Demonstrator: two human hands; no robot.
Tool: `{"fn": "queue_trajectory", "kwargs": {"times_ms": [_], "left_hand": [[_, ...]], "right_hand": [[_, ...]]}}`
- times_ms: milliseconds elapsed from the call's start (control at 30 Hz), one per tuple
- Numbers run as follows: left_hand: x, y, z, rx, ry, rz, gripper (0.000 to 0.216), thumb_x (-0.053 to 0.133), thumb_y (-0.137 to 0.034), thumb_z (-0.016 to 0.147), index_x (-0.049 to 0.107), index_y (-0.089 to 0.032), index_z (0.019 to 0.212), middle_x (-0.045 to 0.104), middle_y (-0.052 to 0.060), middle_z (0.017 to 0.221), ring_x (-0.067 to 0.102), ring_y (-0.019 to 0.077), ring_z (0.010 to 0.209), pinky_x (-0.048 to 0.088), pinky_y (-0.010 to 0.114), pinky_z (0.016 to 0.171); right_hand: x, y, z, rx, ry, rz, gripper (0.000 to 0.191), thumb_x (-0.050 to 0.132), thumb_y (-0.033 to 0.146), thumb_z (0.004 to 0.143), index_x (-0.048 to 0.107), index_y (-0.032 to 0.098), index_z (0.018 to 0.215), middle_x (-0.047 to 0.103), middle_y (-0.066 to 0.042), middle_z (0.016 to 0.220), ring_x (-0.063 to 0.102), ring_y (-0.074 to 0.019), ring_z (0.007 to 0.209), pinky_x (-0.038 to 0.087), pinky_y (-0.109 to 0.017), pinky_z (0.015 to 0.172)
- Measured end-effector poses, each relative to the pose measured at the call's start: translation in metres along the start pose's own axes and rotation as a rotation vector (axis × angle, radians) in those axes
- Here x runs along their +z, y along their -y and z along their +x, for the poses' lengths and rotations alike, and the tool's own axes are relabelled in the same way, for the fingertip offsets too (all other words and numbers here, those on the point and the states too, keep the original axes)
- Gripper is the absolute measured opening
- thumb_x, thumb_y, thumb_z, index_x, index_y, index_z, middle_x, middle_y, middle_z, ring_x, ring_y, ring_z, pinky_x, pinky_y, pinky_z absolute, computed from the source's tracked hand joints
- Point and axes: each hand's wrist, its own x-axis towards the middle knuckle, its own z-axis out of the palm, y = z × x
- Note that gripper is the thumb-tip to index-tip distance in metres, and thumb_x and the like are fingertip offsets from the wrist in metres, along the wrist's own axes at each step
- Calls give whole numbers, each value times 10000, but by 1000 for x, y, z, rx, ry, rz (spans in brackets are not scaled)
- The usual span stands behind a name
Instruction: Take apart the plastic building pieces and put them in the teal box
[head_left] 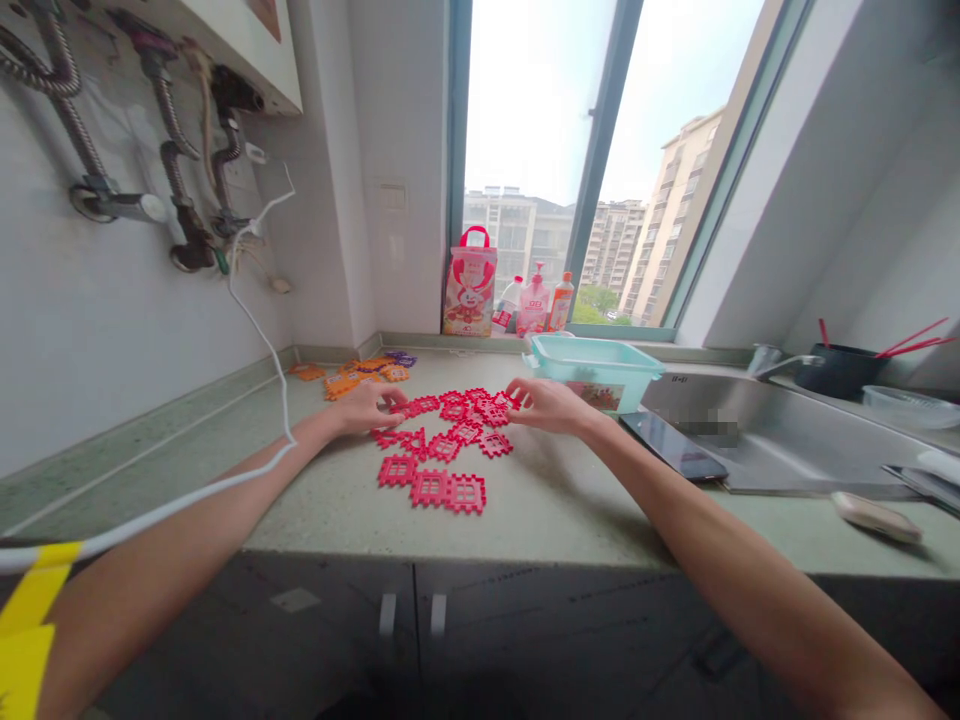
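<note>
While two bare hands are held low over the green counter (570, 515), many red plastic pieces (444, 446) are spread out between them, in front of the blue-green tub (631, 372) and to its left. The left hand (366, 408) is placed on the side of the pile away from the tub, with its fingers bent and touching the red bits; whether one is pinched cannot be told. The right hand (551, 405) is placed just in front of the tub's left end, with its thumb and fingers curved at the edge of the pile; whether a piece is gripped there cannot be told either. Farther left of the tub, orange pieces (346, 382) and a few purple pieces (403, 358) are heaped. To the tub's right, a dark phone (671, 445) and a steel sink (780, 440) are found. Behind the tub and to its left, a pink pack (470, 290) and some bottles (534, 308) are lined up by the window.
</note>
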Motion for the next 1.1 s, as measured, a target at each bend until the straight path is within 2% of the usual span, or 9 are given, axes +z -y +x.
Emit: {"fn": "queue_trajectory", "kwargs": {"times_ms": [100,200,333,433,600,733,867,1000,1100], "left_hand": [[2,1,1,-1,3,21,487,690,-449,746,790,-219,1163,807,56,1083,731,229,914,570,308,809],[-1,-2,1,19,29,56,502,653,-411,746,786,-221,1191,805,61,1116,728,241,952,568,327,868],[-3,-11,2,3,37,80,561,645,-570,831,786,-220,1246,797,78,1111,724,254,972,555,337,878],[-1,-15,5,-13,10,150,674,676,-728,799,810,-233,1235,791,94,1088,722,277,991,546,339,867],[5,-14,10,-24,30,115,576,678,-719,823,840,-268,1143,805,61,1039,729,250,943,535,316,836],[7,-9,9,-18,-9,93,539,702,-704,803,837,-254,1066,806,52,993,729,240,914,530,308,812],[6,-3,6,4,-17,73,526,715,-688,793,824,-241,1047,802,55,1010,723,235,917,535,311,818],[5,0,4,7,-22,25,545,716,-679,797,815,-238,1102,795,62,1079,720,238,965,546,315,838],[4,-3,3,26,-24,31,547,720,-677,802,814,-253,1134,791,60,1112,716,246,1008,546,325,875]], "right_hand": [[11,12,1,42,-70,-82,390,697,523,929,700,231,1187,805,-69,1079,742,-229,926,518,-305,786],[20,22,1,89,-36,-158,398,653,599,956,718,235,1103,802,-93,1110,745,-251,950,513,-302,758],[27,24,4,123,-5,-204,506,637,703,936,722,228,1087,798,-126,1112,746,-274,966,507,-301,741],[29,23,6,142,9,-188,472,681,665,912,714,230,1092,799,-127,1094,748,-287,964,499,-308,737],[25,21,6,168,-17,-130,422,721,548,884,705,223,1153,798,-121,1092,740,-300,977,496,-324,761],[9,18,1,-8,-22,14,344,749,427,862,705,210,1125,788,-79,1065,715,-231,923,500,-307,811],[-11,15,-5,-222,132,247,320,755,318,813,711,193,1104,775,-60,1094,697,-214,981,513,-298,870],[-14,16,-9,-252,289,229,274,740,231,759,742,197,1030,781,-37,1072,697,-228,991,513,-306,873],[-8,19,-9,-253,344,192,265,736,204,737,758,203,1001,783,-25,1058,699,-225,952,511,-302,826]]}}
